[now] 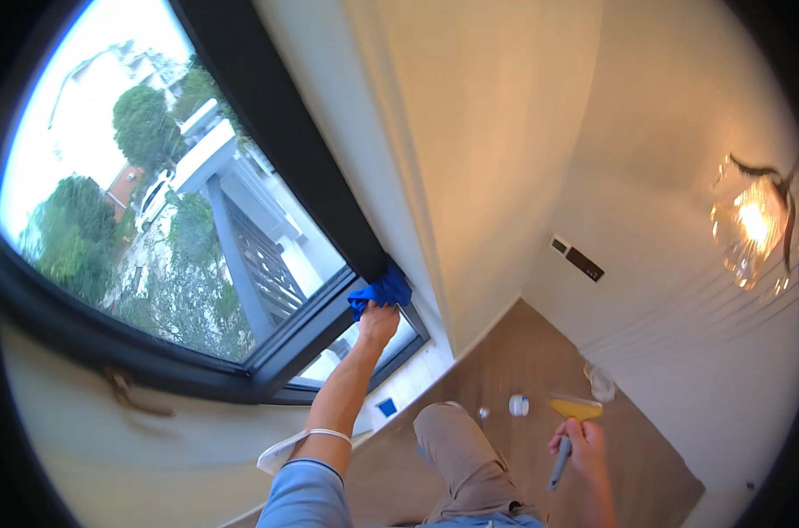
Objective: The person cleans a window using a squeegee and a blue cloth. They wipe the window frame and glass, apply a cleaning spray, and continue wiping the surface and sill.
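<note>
My left hand is closed on a crumpled blue cloth. It presses the cloth against the dark window frame, near the corner where the upright meets the lower bar. Lower right, my right hand grips the grey handle of a small squeegee with a yellow, wedge-shaped head. The squeegee is held up over the floor, away from the window. A white face mask hangs by its loop around my left arm.
A small blue square item lies on the white sill. On the wooden floor stand a white jar and a small round object. A crumpled clear bag lies by the wall. A lit glass lamp is at right.
</note>
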Action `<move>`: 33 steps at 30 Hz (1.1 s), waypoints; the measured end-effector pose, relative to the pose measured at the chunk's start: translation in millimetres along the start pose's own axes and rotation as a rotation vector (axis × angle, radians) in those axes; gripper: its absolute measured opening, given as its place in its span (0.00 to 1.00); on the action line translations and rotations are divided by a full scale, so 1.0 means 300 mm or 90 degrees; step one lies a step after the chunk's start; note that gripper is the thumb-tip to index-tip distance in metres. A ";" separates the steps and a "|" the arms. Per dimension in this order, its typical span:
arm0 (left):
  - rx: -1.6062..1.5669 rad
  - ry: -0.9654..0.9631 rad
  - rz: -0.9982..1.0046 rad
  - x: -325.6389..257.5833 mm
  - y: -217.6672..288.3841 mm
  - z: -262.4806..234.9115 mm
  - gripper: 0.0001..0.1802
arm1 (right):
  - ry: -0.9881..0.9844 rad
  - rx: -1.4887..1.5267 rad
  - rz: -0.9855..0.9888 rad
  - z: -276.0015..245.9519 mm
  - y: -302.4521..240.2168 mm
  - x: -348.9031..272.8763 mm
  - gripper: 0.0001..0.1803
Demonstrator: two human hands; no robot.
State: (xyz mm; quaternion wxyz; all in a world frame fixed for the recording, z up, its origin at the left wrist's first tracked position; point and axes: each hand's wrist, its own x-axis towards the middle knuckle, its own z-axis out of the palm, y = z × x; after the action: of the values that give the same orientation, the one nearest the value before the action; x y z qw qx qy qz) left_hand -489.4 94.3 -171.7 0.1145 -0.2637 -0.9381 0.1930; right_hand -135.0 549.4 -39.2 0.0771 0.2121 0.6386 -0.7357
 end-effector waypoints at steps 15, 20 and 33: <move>-1.526 0.162 -0.913 -1.180 0.835 -0.456 0.19 | -0.049 -0.131 -0.108 -0.210 0.265 -0.039 0.19; -1.486 0.134 -0.897 -1.212 1.176 -0.748 0.22 | -0.433 -0.488 -0.219 -0.113 0.327 -0.085 0.18; -1.442 0.366 -1.385 -1.145 1.798 -0.896 0.25 | -0.572 -0.570 -0.095 -0.681 0.445 0.259 0.14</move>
State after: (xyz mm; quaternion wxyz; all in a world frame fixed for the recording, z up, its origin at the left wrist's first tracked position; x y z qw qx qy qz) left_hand 125.5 414.4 -196.5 -0.1105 -0.5297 0.2718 0.7958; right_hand -109.9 737.3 -211.3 0.3669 -0.2151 0.8028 -0.4180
